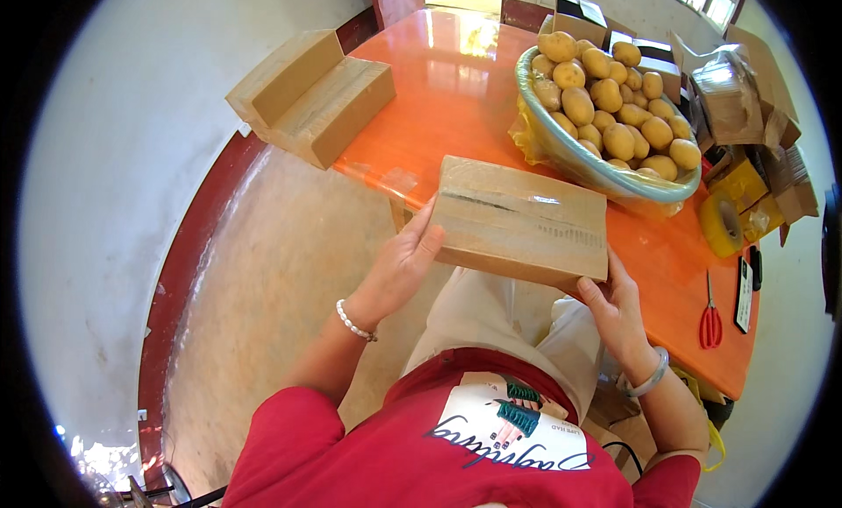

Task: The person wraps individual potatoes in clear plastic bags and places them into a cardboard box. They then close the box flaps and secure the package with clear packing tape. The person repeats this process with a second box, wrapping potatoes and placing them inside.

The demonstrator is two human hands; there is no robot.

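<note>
Between my two hands is a closed cardboard box [520,219], held level at the front edge of the orange table [454,100]. A strip of clear tape runs along the seam on its upper face. My left hand [401,265] grips the left end, thumb on the near corner and fingers partly hidden behind it. My right hand [612,304] holds the right end, its thumb on the near corner. Just beyond the box stands a blue-green basin [546,123] lined with clear plastic and heaped with potatoes [618,140].
Two stacked cardboard pieces [316,94] overhang the table's left edge. To the right lie a roll of yellow tape [720,224], red-handled scissors [710,325] and a phone [743,294]. Several cardboard boxes [730,94] crowd the far right corner. A wall [105,179] rises on the left.
</note>
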